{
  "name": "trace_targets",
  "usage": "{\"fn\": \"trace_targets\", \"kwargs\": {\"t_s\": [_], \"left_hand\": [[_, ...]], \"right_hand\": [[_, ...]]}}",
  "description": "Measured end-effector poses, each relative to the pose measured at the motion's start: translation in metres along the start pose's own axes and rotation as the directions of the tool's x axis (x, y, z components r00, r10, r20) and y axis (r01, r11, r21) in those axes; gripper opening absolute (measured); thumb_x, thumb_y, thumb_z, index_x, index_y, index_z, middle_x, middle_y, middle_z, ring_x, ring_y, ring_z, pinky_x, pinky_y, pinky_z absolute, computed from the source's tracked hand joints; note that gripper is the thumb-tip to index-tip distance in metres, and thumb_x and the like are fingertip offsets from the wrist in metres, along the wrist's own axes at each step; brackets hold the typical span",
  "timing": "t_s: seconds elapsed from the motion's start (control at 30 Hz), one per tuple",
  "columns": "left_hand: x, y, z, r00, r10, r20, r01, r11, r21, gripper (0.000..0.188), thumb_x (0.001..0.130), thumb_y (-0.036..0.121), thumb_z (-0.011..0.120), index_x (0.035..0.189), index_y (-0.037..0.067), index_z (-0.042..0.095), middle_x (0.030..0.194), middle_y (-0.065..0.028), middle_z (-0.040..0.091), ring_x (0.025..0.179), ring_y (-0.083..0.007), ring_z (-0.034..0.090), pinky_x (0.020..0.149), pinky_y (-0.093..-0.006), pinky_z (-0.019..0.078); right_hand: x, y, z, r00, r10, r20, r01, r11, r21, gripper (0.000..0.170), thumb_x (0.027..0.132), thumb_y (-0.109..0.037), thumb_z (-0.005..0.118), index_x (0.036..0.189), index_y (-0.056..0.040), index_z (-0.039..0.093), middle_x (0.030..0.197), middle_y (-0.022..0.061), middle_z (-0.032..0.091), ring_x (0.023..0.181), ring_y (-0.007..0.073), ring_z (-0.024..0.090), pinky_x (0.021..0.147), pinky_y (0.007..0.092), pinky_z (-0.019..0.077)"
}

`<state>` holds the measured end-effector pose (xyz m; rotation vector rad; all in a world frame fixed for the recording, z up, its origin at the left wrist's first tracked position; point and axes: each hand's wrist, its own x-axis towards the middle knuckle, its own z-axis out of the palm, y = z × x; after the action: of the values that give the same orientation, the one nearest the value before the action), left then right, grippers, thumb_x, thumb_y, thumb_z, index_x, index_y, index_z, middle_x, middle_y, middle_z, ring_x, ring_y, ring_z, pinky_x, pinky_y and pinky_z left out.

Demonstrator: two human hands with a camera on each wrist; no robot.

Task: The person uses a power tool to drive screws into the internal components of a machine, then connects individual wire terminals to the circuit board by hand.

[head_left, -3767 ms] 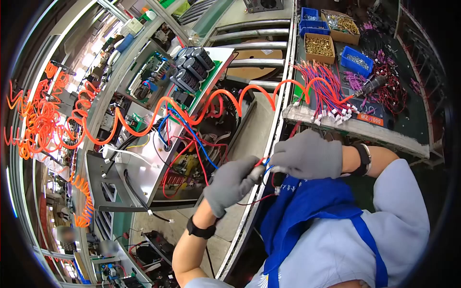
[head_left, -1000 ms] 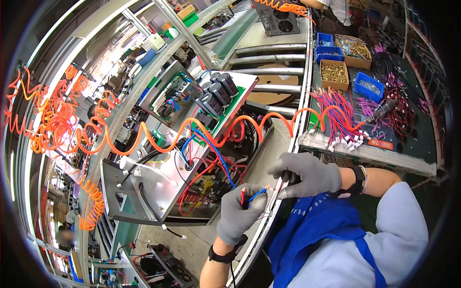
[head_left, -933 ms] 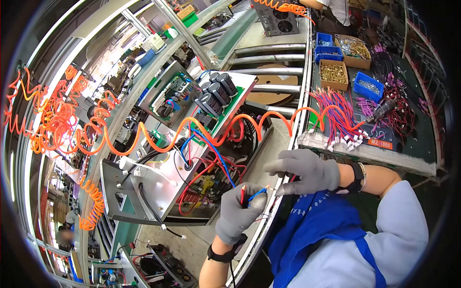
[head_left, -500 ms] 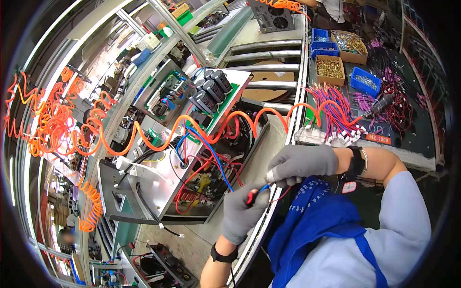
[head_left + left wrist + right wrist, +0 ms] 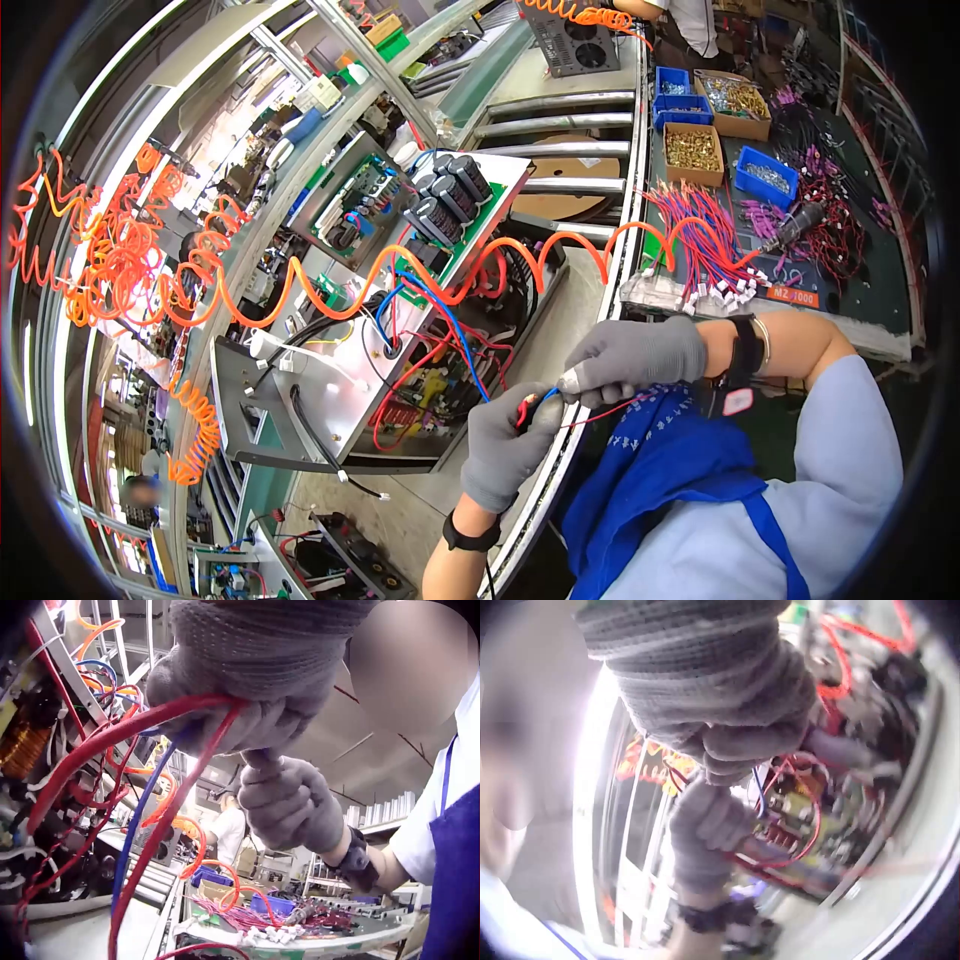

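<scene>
My gloved left hand point(image 5: 505, 455) grips a bundle of wires near their ends. A red wire point(image 5: 127, 737) and a blue wire point(image 5: 140, 814) run up into it from the open machine chassis point(image 5: 300, 395). Past its thumb and fingers, the short blue wire end point(image 5: 548, 395) sticks out. Close against it, my gloved right hand point(image 5: 640, 358) pinches at the tip of that blue end, its fingers hiding the very tip. Below the right hand trails a thin red wire point(image 5: 612, 409). In the right wrist view the left hand point(image 5: 709, 825) lies just beyond the right one.
A coiled orange air hose point(image 5: 400, 262) hangs across above the chassis. The side bench holds bundled red-and-purple wires point(image 5: 700, 240), a power screwdriver point(image 5: 795, 225), blue bins point(image 5: 766, 174) and a carton of brass parts point(image 5: 692, 150). Conveyor rollers point(image 5: 565, 103) lie behind; a person point(image 5: 229, 832) stands farther off.
A second ago the right hand was apart from the left, its fingers spread; it has come in to pinch at the blue wire end. The left hand keeps its grip on the wires.
</scene>
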<state>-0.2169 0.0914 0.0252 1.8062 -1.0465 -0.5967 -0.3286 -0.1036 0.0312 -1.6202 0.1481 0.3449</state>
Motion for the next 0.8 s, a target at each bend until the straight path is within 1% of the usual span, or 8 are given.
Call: {"fn": "trace_targets", "kwargs": {"t_s": [0.13,0.2,0.33,0.43,0.5,0.57,0.67,0.8], "left_hand": [[0.003,0.002,-0.014,1.000,-0.015,-0.024,0.012,0.991,-0.131,0.013,0.088,0.011,0.067,0.091,-0.001,0.070,0.073,0.0051,0.059,0.065,-0.0022,0.050,0.058,-0.0200,0.0401],[0.004,0.002,-0.018,0.999,-0.048,0.004,0.048,0.978,-0.202,0.015,0.087,0.012,0.068,0.093,-0.001,0.070,0.073,0.0053,0.059,0.065,-0.0022,0.049,0.058,-0.0199,0.0396],[0.009,0.004,-0.017,0.997,-0.054,0.050,0.063,0.977,-0.203,0.016,0.088,0.014,0.069,0.094,-0.001,0.070,0.072,0.0066,0.058,0.064,-0.0015,0.047,0.057,-0.0198,0.0390],[0.009,0.002,-0.013,0.999,-0.049,0.018,0.051,0.984,-0.173,0.017,0.088,0.015,0.069,0.094,-0.001,0.070,0.070,0.0074,0.056,0.063,-0.0006,0.045,0.056,-0.0196,0.0364],[0.011,-0.001,-0.014,0.995,-0.098,0.023,0.100,0.978,-0.182,0.017,0.089,0.015,0.068,0.094,-0.001,0.070,0.069,0.0077,0.055,0.062,-0.0007,0.044,0.055,-0.0195,0.0350],[0.012,0.000,-0.016,0.990,-0.142,0.027,0.144,0.960,-0.238,0.017,0.089,0.015,0.067,0.093,0.000,0.070,0.068,0.0078,0.054,0.059,-0.0009,0.043,0.053,-0.0196,0.0330],[0.010,0.004,-0.024,0.980,-0.193,0.044,0.194,0.899,-0.393,0.017,0.090,0.016,0.065,0.093,0.000,0.069,0.065,0.0076,0.052,0.054,-0.0014,0.041,0.050,-0.0200,0.0295],[0.012,0.004,-0.028,0.978,-0.179,0.103,0.206,0.827,-0.523,0.016,0.091,0.014,0.063,0.094,-0.001,0.067,0.061,0.0066,0.048,0.048,-0.0016,0.037,0.045,-0.0208,0.0248]], "right_hand": [[-0.001,0.000,-0.003,0.934,-0.346,-0.084,0.307,0.902,-0.302,0.030,0.090,-0.032,0.064,0.108,-0.0080,0.065,0.087,0.0031,0.063,0.075,0.0148,0.060,0.063,0.0288,0.0496],[0.007,0.010,-0.008,0.591,-0.807,-0.007,0.389,0.293,-0.873,0.031,0.088,-0.030,0.066,0.112,-0.0104,0.064,0.089,0.0062,0.062,0.077,0.0226,0.062,0.065,0.0332,0.0513],[0.020,0.010,-0.014,0.384,-0.909,0.163,0.528,0.071,-0.846,0.026,0.085,-0.026,0.066,0.108,-0.0130,0.065,0.087,0.0079,0.061,0.079,0.0294,0.063,0.067,0.0378,0.0521],[0.021,0.012,-0.007,0.517,-0.856,-0.009,0.533,0.330,-0.779,0.018,0.088,-0.024,0.062,0.098,-0.0106,0.068,0.079,0.0078,0.062,0.071,0.0249,0.063,0.063,0.0347,0.0515],[0.019,0.000,0.005,0.898,-0.349,-0.269,0.290,0.927,-0.237,0.019,0.091,-0.024,0.059,0.095,-0.0079,0.068,0.076,0.0089,0.063,0.067,0.0204,0.062,0.061,0.0334,0.0505],[0.016,-0.010,0.002,0.986,0.051,-0.162,-0.025,0.987,0.156,0.026,0.095,-0.026,0.055,0.095,-0.0037,0.068,0.074,0.0101,0.065,0.065,0.0146,0.061,0.059,0.0310,0.0493],[0.016,0.006,0.005,0.530,-0.752,-0.392,0.529,0.655,-0.540,0.020,0.092,-0.022,0.059,0.095,-0.0057,0.068,0.074,0.0092,0.064,0.063,0.0189,0.061,0.060,0.0302,0.0509],[0.025,0.002,-0.004,0.173,-0.975,0.137,0.355,-0.068,-0.932,0.025,0.082,-0.016,0.069,0.106,-0.0121,0.068,0.092,0.0038,0.065,0.078,0.0213,0.063,0.067,0.0334,0.0539]]}}
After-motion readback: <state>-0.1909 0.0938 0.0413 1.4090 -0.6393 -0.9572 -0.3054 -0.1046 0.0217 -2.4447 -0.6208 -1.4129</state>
